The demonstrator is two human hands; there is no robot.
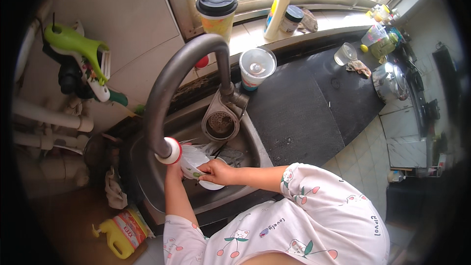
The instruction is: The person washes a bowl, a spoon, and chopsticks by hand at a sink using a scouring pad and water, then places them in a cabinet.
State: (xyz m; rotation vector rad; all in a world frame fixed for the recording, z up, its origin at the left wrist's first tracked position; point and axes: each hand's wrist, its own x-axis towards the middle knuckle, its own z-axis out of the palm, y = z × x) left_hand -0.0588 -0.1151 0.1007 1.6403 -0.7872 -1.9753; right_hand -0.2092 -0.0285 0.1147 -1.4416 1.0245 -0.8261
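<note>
A white bowl with a green pattern [190,162] is tilted over a stainless steel sink [147,184], under the red-and-white nozzle [173,151] of a curved metal faucet [162,88]. My right hand [219,172] grips its near right rim, thumb and fingers pinched together. On the bowl's left side is my left hand [177,169], holding it, partly covered by the nozzle. Another white dish [212,185] shows below the bowl. Behind them, utensils and clear items lie in the sink, too jumbled to tell apart. A round drain strainer [220,125] sits at the sink's far side.
Right of the sink, a black countertop [294,110] holds a plastic cup [257,64], a clear cup [345,54], a cloth [358,68] and a metal pot [390,81]. A lidded cup [217,14] and spray bottle [279,11] line the windowsill. A yellow jug [123,233] stands lower left.
</note>
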